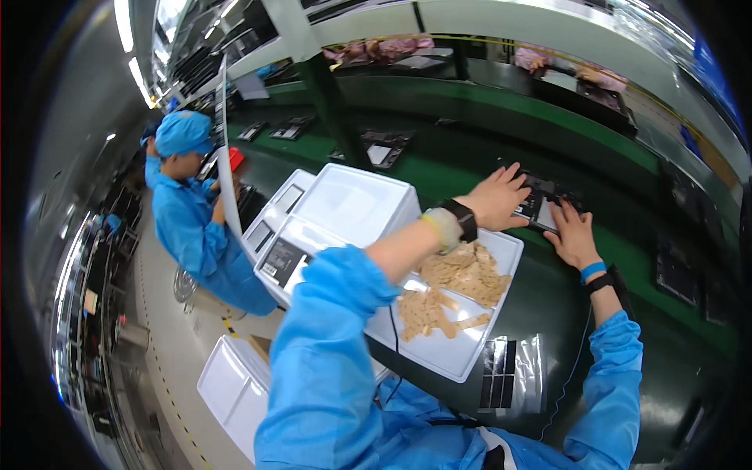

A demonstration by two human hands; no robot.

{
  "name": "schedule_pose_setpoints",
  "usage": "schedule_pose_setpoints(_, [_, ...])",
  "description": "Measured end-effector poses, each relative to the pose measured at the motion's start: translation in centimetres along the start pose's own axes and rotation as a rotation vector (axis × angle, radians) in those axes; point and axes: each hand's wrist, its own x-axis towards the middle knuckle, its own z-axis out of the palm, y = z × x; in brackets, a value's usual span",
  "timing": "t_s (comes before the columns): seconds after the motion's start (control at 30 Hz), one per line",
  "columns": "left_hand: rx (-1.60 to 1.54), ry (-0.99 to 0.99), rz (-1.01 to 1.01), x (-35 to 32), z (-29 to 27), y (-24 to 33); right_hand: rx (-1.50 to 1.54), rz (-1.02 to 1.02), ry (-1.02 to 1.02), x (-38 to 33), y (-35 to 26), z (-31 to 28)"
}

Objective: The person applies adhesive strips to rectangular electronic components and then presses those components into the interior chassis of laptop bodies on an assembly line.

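Note:
A black flat electronic assembly [536, 205] with a silver and white panel lies on the dark green bench, beyond the white tray. My left hand [496, 200] rests on its left end, fingers spread and pointing away from me. On its near right part, my right hand [574, 236] lies with fingers apart, the fingertips touching the black frame and the panel's edge. Neither hand is wrapped round anything. Just below my left wrist, a shallow white tray [470, 360] holds a heap of tan paper-like strips [462, 274]. My fingers cover parts of the assembly.
White plastic boxes [356, 200] stand left of the tray, a black battery-like pack [283, 262] in one. Clear bags [513, 374] lie near the bench front. More black assemblies [382, 149] sit on the green line [439, 137]. A co-worker in blue [188, 211] works at left; a green post [333, 110] rises ahead.

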Motion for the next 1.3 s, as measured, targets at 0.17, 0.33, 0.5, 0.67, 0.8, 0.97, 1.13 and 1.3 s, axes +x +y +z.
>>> schedule_pose_setpoints(0.17, [-0.245, -0.227, -0.181, -12.2, -19.2, -0.7, 0.046, 0.097, 0.003, 0.0, -0.2, -0.8])
schedule_pose_setpoints(0.33, [-0.255, -0.520, -0.647, -29.0, -22.9, -3.4, 0.173, 0.215, -0.050, 1.0, -1.9, -1.3])
schedule_pose_setpoints(0.5, [-0.158, -0.383, -0.687, -36.2, -18.3, -3.3, 0.517, 0.187, 0.072, 1.0, -2.4, -2.9])
schedule_pose_setpoints(0.67, [-0.301, -0.199, -0.950, -31.7, -17.3, -5.2, 0.765, 0.034, 0.259, -0.2, -6.1, -8.1])
schedule_pose_setpoints(0.8, [-0.539, 0.244, -0.714, -21.8, -15.6, -2.8, 1.147, 0.052, 0.205, -1.1, -9.7, -11.1])
schedule_pose_setpoints(0.97, [-0.841, 0.390, -0.456, -7.9, -8.9, 2.3, 1.901, 0.298, 0.277, -0.5, -13.9, -12.4])
schedule_pose_setpoints(1.13, [-1.199, 0.437, -0.448, -3.5, -2.0, 4.2, 1.876, 0.430, 0.460, -0.6, -11.5, -9.5])
schedule_pose_setpoints(1.3, [-1.500, 0.382, -0.569, -3.3, -0.5, 4.8, 2.013, 0.638, 0.401, -0.3, -9.6, -5.7])
